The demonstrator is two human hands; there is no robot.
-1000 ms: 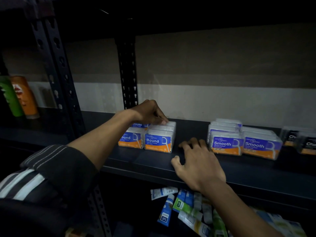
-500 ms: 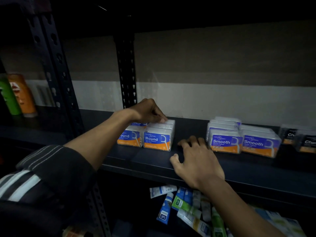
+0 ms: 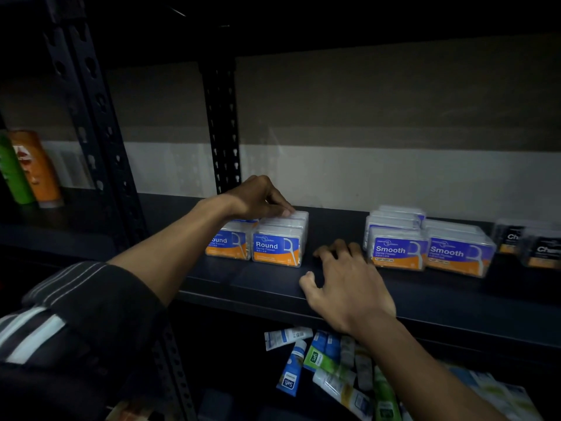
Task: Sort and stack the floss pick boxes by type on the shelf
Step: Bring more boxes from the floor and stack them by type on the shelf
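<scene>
1. The shelf (image 3: 425, 294) is a dark board with floss pick boxes in groups along it, each group standing well back from the front edge.
2. The Round boxes (image 3: 277, 246), blue and orange, stand in two rows side by side toward the left end of the shelf, just in front of a perforated upright post (image 3: 221, 129).
3. The left hand (image 3: 258, 199) reaches in from the left, its fingers curled down over the top of the right-hand row, holding a box near the back.
4. The right hand (image 3: 349, 281) lies palm down and relaxed on the shelf near its front edge, fingers spread, between the two blue groups. Its fingertips are just beside the nearest of the Smooth boxes (image 3: 397, 250).
5. The Smooth boxes also stand in two rows, right of the middle of the shelf.
6. Dark-labelled boxes (image 3: 543, 250) sit at the right end; their full wording is cut off.
7. An orange bottle (image 3: 36, 168) and a green bottle (image 3: 12, 174) stand on the next bay to the left.
8. Loose tubes (image 3: 318, 366) lie jumbled on the level below.
</scene>
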